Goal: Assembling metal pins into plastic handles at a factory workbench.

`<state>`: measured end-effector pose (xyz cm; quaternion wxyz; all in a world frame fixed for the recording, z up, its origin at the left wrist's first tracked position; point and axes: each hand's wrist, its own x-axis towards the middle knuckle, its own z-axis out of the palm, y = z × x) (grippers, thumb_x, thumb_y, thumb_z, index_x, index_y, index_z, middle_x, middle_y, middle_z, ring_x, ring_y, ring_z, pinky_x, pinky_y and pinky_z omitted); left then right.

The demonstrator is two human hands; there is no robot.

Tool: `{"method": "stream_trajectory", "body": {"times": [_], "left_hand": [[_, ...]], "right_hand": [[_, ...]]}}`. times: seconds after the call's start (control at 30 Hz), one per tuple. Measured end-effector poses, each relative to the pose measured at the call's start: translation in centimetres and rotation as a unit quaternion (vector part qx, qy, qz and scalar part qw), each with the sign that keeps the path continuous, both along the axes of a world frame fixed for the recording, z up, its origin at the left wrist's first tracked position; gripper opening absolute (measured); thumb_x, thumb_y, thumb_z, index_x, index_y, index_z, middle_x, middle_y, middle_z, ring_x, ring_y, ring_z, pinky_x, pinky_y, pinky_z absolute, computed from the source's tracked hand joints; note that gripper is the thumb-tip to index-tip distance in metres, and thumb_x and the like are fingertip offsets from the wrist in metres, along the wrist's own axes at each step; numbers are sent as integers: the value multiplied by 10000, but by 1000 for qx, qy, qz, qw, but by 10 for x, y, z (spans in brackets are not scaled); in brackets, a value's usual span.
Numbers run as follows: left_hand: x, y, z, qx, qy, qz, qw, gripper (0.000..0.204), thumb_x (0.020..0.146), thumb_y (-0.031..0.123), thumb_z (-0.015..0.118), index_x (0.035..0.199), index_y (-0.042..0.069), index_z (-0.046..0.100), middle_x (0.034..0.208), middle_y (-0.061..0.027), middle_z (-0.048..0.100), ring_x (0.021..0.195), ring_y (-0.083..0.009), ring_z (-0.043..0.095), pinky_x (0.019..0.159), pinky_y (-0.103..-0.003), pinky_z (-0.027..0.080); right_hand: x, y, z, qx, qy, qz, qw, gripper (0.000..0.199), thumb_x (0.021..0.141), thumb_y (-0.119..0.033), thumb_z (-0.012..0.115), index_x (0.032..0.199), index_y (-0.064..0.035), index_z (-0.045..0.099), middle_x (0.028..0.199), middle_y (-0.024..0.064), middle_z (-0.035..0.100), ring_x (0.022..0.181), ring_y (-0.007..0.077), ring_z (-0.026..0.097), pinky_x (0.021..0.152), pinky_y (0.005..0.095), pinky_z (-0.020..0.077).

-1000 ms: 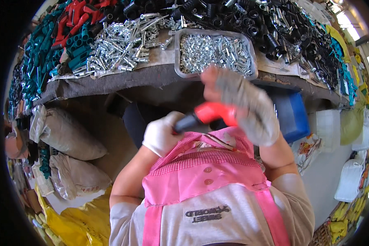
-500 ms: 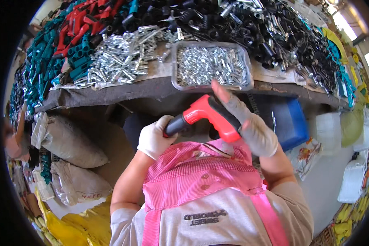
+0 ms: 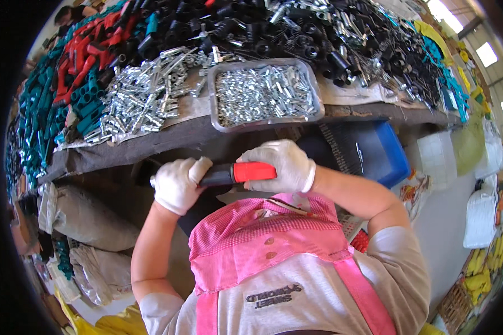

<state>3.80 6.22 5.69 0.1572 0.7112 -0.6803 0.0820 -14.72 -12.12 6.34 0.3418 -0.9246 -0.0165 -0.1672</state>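
A pistol-shaped hand tool with a red body (image 3: 255, 171) and a black barrel lies level across my front, just above the pink apron. My left hand (image 3: 178, 183), in a white glove, is wrapped around the black barrel. A small metal end shows at the left side of that fist. My right hand (image 3: 282, 166), in a greyish-white glove, is closed over the red body and hides most of its grip. Beyond both hands, at the table's front edge, sits a clear plastic tray (image 3: 269, 121) filled with small silver metal pins or sleeves.
Loose silver parts (image 3: 142, 92) lie left of the tray, with teal housings (image 3: 39, 109) and red housings (image 3: 86, 56) farther left. Black parts (image 3: 296, 33) cover the back. A blue bin (image 3: 394, 153) stands below the table at right; stuffed sacks (image 3: 89, 215) at left.
My right hand, spread open beside the red grip before, has closed over the red body. The tool has turned, with its grip now mostly hidden, and moved left. The view has shifted slightly.
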Motion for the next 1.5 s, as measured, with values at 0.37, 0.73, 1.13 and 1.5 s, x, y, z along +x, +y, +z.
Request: {"method": "stream_trajectory", "body": {"times": [0.37, 0.73, 1.13, 1.5], "left_hand": [[41, 2, -22, -453, 855, 9, 253, 362, 956, 227, 426, 1255, 23, 426, 1000, -116, 518, 800, -186, 503, 719, -300, 454], [5, 1, -49, -283, 852, -10, 439, 479, 948, 349, 482, 1339, 101, 360, 815, -69, 498, 627, -151, 501, 571, -298, 463], [-7, -29, -41, -14, 776, -83, 625, 409, 904, 210, 593, 1250, 27, 478, 824, -31, 541, 685, -88, 488, 626, -236, 426], [-26, -49, -50, -31, 795, -14, 605, 344, 922, 196, 533, 1207, 7, 501, 775, -52, 546, 617, -102, 497, 580, -245, 431]], "right_hand": [[125, -4, -7, 80, 16, 215, 973, 349, 964, -299, 420, 1135, -17, 535, 988, 186, 589, 937, 356, 576, 835, 395, 455], [217, -66, 27, -174, 177, -43, 968, 304, 887, -217, 505, 1166, -118, 577, 1205, 165, 572, 1134, 300, 541, 970, 389, 431], [83, -65, 84, -123, 2, 215, 969, 176, 773, -109, 696, 944, -83, 660, 958, 83, 638, 864, 265, 628, 739, 347, 507], [126, -167, 33, -304, 169, -327, 879, 599, 876, -581, 446, 1242, -111, 520, 1091, 180, 616, 1051, 348, 579, 897, 427, 469]]}}
